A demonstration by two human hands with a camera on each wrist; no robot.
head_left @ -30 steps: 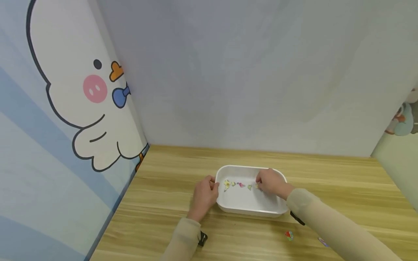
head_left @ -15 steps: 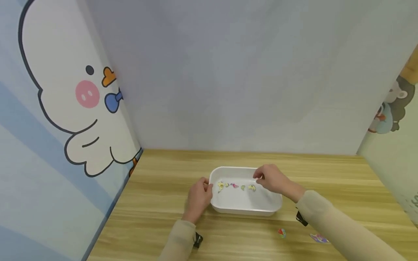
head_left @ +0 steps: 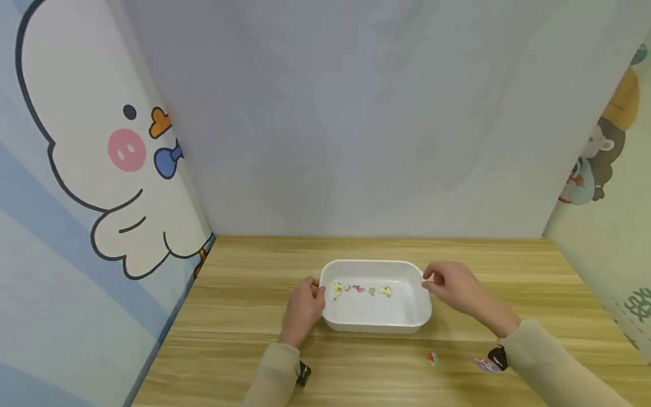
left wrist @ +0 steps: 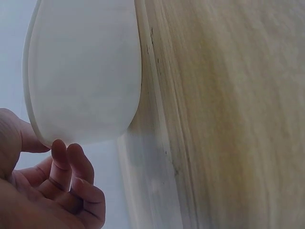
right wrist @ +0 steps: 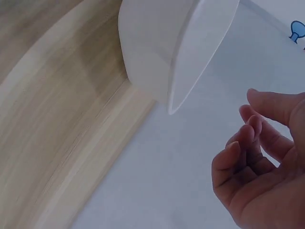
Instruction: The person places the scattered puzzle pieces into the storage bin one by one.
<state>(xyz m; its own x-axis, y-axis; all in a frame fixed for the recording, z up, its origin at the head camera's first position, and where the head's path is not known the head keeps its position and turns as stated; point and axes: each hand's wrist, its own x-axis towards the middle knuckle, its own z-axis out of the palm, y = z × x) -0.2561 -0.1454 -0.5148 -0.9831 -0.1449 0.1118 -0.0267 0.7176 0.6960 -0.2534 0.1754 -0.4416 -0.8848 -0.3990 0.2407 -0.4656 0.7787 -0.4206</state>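
Note:
A white plastic tray (head_left: 375, 328) stands on the wooden table. In a row on its floor lie several small flat cut-out pieces, among them a yellow one (head_left: 338, 290), a pink one (head_left: 359, 289) and a pale yellow one (head_left: 386, 291). My left hand (head_left: 304, 308) pinches the tray's left end, thumb at the rim and fingertips against the outer wall in the left wrist view. By the tray's right end hovers my right hand (head_left: 454, 286), its fingers loosely bent. The right wrist view shows a gap between that hand and the tray wall (right wrist: 152, 47), with nothing held.
A red and green piece (head_left: 432, 359) and a purple patterned piece (head_left: 486, 364) lie on the wooden table (head_left: 376, 373) in front of the tray, toward the right. Behind the table rises a plain pale wall (head_left: 356, 141). A cartoon-printed panel (head_left: 66, 186) borders the left side.
My right hand has let go of the pale yellow piece, lifted out of the tray and moved right past its rim. The left hand keeps its hold. The head view has shifted slightly.

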